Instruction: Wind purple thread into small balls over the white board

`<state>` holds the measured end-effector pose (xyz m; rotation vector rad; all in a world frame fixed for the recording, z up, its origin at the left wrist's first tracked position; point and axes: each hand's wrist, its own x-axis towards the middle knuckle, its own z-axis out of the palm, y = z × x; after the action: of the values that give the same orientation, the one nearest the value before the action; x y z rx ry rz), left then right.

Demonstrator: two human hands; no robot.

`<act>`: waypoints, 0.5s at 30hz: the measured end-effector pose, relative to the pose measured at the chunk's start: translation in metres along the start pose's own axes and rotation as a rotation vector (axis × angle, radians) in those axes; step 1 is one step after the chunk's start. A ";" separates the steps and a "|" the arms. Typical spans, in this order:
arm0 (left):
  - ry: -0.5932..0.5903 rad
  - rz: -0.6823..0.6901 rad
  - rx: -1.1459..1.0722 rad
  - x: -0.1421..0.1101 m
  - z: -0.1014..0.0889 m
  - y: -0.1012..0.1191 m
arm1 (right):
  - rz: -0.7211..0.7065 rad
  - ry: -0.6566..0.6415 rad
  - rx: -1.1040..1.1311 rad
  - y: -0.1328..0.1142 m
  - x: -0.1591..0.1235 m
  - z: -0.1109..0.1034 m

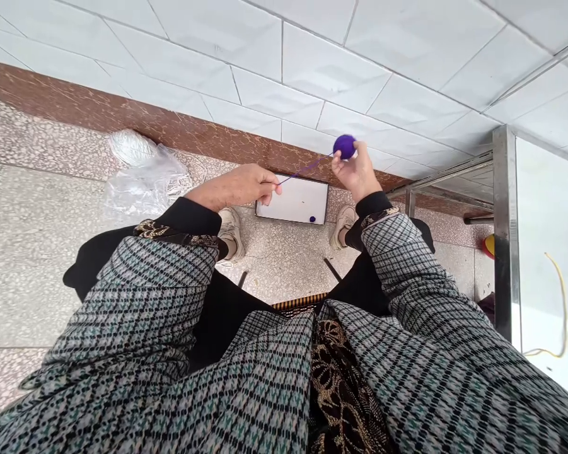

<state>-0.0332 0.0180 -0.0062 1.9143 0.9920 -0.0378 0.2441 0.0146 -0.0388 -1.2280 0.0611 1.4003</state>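
Note:
A small purple ball of yarn [344, 146] is held up in the fingers of my right hand [357, 173], in front of the tiled wall. From it a purple strand [307, 168] runs down and left to my left hand [241, 187], whose thumb and forefinger pinch it. Below the strand, a shallow white box with dark edges [284, 205] lies on the floor between my shoes. A small dark purple ball [312, 219] rests in its lower right corner.
On the floor at left, a clear plastic bag [144, 183] lies beside white yarn [131, 147]. A metal-framed table [504, 239] stands at right, with a yellow cord [563, 309] on its white top. The tiled wall [265, 44] rises ahead.

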 end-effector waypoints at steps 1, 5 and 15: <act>0.028 -0.030 0.016 0.000 -0.002 -0.005 | 0.031 -0.009 -0.060 0.009 0.003 -0.005; 0.108 -0.179 0.089 0.003 -0.015 -0.032 | 0.285 -0.077 -0.694 0.063 0.012 -0.028; 0.160 -0.179 -0.526 0.024 -0.008 -0.060 | 0.271 -0.043 -0.944 0.148 0.081 -0.058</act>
<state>-0.0589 0.0522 -0.0554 1.3607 1.1459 0.2539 0.1904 -0.0107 -0.2072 -2.0058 -0.5389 1.7593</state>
